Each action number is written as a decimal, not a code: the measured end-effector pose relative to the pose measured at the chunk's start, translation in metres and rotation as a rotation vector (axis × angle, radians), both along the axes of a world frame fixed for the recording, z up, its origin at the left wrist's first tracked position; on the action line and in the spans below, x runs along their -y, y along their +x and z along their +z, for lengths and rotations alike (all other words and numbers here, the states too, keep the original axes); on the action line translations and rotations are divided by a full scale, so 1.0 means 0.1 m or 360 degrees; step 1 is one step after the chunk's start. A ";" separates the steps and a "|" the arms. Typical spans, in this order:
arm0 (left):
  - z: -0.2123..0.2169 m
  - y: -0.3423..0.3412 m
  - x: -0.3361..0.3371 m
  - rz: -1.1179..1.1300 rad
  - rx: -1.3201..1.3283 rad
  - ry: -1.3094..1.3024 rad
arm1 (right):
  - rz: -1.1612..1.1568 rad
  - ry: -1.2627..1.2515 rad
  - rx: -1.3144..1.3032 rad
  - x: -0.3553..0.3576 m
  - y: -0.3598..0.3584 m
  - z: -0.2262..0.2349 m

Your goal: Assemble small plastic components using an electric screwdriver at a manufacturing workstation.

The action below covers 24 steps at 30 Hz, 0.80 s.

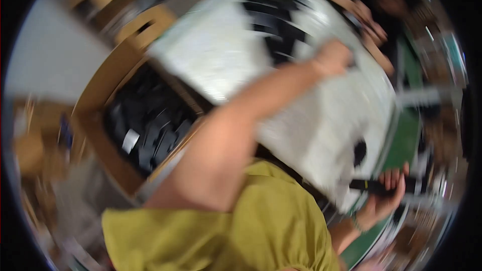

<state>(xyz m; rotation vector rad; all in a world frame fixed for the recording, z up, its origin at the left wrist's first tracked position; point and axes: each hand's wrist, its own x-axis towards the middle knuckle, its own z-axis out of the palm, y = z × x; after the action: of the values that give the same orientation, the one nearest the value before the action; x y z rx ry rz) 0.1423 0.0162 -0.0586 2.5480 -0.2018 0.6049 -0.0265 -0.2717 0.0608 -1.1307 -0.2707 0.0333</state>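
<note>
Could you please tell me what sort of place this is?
Probably a packing or sorting workplace, though the picture is blurred. A large cardboard box holding many dark things stands beside a white-topped table with black pieces on it.

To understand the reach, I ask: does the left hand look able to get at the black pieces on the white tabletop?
Probably yes: the left hand is near the black pieces, with nothing visible between; blur hides whether it is empty.
</note>
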 end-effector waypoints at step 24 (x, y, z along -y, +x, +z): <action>0.49 -1.71 0.38 -0.0873 -0.0622 -0.0099 | -0.0900 -0.0091 0.0308 0.21 0.53 -0.33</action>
<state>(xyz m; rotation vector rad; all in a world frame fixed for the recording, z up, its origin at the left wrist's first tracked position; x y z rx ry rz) -0.0291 -0.0220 -0.0096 2.3389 -0.6933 -0.0937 0.0267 -0.2928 0.0274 -1.2352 -0.1138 -0.5735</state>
